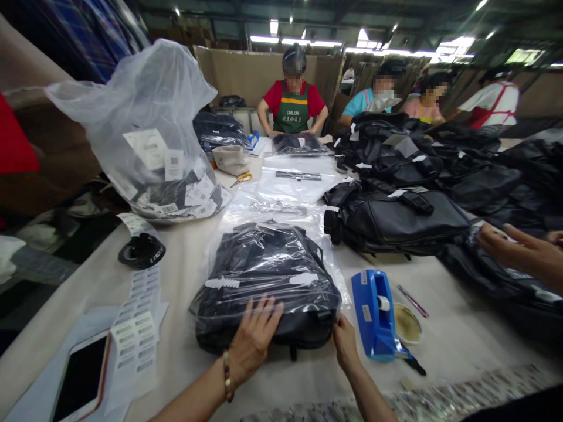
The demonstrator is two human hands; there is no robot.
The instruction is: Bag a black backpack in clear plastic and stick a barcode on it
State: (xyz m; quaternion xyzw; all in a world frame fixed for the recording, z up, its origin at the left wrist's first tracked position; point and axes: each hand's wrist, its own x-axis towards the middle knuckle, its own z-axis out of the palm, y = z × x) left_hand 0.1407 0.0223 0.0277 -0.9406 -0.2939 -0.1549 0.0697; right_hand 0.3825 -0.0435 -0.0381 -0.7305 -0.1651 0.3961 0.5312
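Observation:
A black bag sealed in clear plastic lies flat on the white table in front of me. My left hand, with a beaded bracelet at the wrist, rests on its near edge with the fingers spread. My right hand has its fingers closed on the bag's near right corner. A blue tape dispenser stands just right of my right hand. Strips of barcode labels and a smartphone lie to my left.
A large clear sack of tagged items stands at the left. Black bags are piled at the right, where a co-worker's hand reaches in. Orange-handled scissors lie farther along the table. Several workers sit beyond.

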